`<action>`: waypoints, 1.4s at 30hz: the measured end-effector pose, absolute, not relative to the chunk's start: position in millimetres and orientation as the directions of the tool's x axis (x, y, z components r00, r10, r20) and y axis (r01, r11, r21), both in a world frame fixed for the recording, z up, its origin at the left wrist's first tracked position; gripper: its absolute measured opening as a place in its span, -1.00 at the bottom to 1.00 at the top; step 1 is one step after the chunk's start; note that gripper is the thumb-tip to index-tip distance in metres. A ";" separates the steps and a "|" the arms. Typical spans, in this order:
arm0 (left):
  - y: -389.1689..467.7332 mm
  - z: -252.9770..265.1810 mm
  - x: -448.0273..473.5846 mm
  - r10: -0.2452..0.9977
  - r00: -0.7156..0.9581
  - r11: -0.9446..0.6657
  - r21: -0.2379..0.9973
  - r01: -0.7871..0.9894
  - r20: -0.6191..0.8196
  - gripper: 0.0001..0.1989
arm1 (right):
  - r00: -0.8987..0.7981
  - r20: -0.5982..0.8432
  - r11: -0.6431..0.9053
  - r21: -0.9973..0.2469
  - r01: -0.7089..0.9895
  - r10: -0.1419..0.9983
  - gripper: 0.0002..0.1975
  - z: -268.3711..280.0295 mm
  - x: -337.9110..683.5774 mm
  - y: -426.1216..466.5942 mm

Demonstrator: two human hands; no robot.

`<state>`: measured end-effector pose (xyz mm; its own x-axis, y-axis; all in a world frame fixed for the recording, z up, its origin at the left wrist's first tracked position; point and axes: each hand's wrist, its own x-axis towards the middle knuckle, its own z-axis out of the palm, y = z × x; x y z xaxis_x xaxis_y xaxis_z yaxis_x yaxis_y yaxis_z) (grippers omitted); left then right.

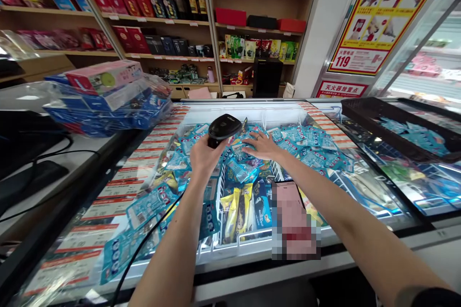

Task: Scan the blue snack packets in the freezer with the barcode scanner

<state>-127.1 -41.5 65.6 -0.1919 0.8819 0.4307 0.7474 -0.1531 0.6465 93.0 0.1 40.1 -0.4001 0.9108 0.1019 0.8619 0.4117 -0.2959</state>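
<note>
My left hand (pixel 204 157) is wrapped round the handle of a black barcode scanner (pixel 225 126), its head tilted over the heap. A black cable (pixel 151 230) runs down past my left forearm. Stretched forward with fingers spread, my right hand (pixel 265 146) rests on or just above blue packets (pixel 311 140). More blue packets (pixel 153 201) lie to the left, apparently on the freezer's glass top. Below the hands, yellow-wrapped ice creams (pixel 237 208) stand in a white wire basket (pixel 254 235). A phone (pixel 293 211), partly blurred out, lies near the front edge.
At left, plastic-wrapped boxes (pixel 104 88) are stacked on a counter beside cables. A dark tray (pixel 399 127) with more blue packets sits at right. Shelves of bottles and boxes (pixel 173 48) line the back wall. The freezer's dark front rail (pixel 234 273) crosses below.
</note>
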 end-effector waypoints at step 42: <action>-51.6 63.8 -102.9 0.925 0.198 -0.337 0.458 0.822 0.326 -0.52 | 0.307 0.230 0.257 -0.965 -0.050 0.923 -0.49 13.4 198.1 -35.8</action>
<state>-102.9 -51.6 63.8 0.1979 0.9245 0.3256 0.8222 -0.3375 0.4584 198.1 -35.8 13.4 0.3071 0.9234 0.2303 -0.0497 0.2572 -0.9651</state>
